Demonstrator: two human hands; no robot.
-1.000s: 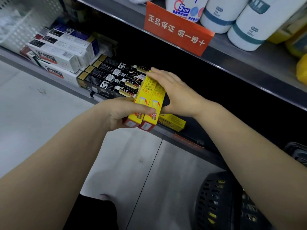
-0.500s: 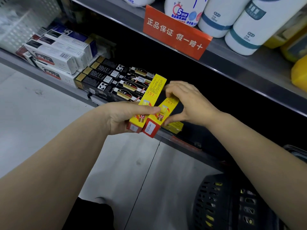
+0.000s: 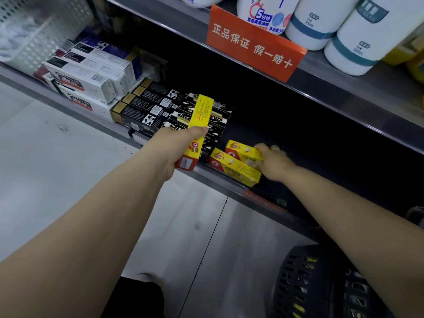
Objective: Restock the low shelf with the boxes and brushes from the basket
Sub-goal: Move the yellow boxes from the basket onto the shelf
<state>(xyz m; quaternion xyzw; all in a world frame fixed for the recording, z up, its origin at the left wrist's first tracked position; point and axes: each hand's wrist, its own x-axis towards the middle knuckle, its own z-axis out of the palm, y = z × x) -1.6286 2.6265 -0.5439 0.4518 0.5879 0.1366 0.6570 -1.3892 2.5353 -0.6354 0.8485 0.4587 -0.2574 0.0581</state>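
Observation:
My left hand grips a long yellow box, tilted up over the black boxes on the low shelf. My right hand reaches into the shelf and holds a second yellow box that lies on the shelf floor. A third yellow box lies beside it, nearer the shelf's front edge. The dark plastic basket stands on the floor at the lower right, with yellow items showing through its holes.
White boxes are stacked left of the black ones. An orange sign hangs on the upper shelf edge, below white bottles. A white mesh bin stands at the far left. Pale floor tiles lie below.
My right hand took one yellow box away from the pair in my left hand and carried it down to the shelf beside the box lying there. My left hand keeps one box.

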